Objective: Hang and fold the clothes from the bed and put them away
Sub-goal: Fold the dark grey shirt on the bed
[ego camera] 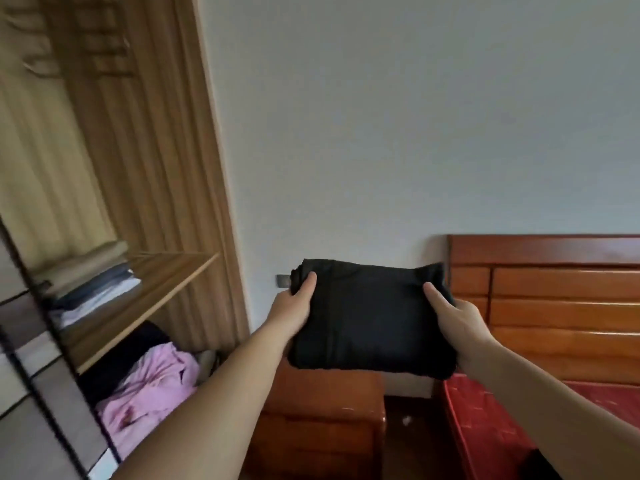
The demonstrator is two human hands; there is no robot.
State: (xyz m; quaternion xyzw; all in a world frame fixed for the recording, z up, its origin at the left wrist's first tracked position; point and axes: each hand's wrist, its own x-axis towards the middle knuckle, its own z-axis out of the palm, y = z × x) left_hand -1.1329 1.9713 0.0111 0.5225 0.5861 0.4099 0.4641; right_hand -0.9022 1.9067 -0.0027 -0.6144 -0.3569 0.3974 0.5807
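Observation:
A folded black garment (pixel 370 317) is held up in the air in front of me, level with the bed's headboard. My left hand (pixel 294 306) grips its left edge, thumb on top. My right hand (pixel 457 323) grips its right edge the same way. To the left stands an open wooden wardrobe (pixel 156 168). On its shelf (pixel 162 282) lies a stack of folded clothes (pixel 93 278) in beige, blue and white. Below the shelf lie a pink garment (pixel 152 386) and a dark one.
A bed with a red cover (pixel 491 420) and a reddish wooden headboard (pixel 554 299) is at the right. A wooden nightstand (pixel 318 417) stands below the garment between wardrobe and bed. A sliding wardrobe door frame (pixel 31 358) crosses the lower left.

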